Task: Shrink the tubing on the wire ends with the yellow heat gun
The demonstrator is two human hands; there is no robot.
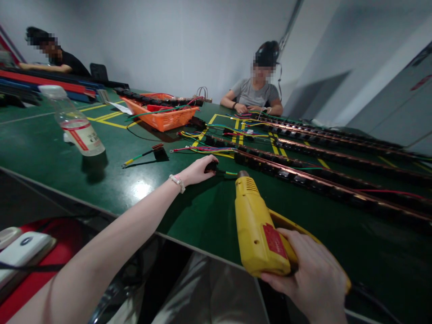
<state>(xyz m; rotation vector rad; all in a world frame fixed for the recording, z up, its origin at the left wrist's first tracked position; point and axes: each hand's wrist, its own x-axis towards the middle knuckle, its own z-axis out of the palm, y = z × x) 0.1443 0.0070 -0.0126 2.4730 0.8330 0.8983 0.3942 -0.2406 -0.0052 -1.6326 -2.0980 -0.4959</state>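
Note:
My right hand (312, 270) is wrapped round the handle of a yellow heat gun (251, 225), whose metal nozzle (242, 173) points away over the table. Just left of the nozzle lies a short green-and-yellow wire (229, 173). Its black end part (211, 166) is gripped by my left hand (200, 170), low over the green table; my fingers partly hide that part. A similar piece, a green-and-yellow wire with a ring terminal (138, 157) and a black-and-copper block, lies to the left of my left hand.
Long black strips with copper bars (303, 175) run along the right side. An orange basket (165, 120) holding parts stands behind my left hand. A plastic bottle (81, 132) stands at left. One person (258, 90) sits across the table, another (67, 60) at far left.

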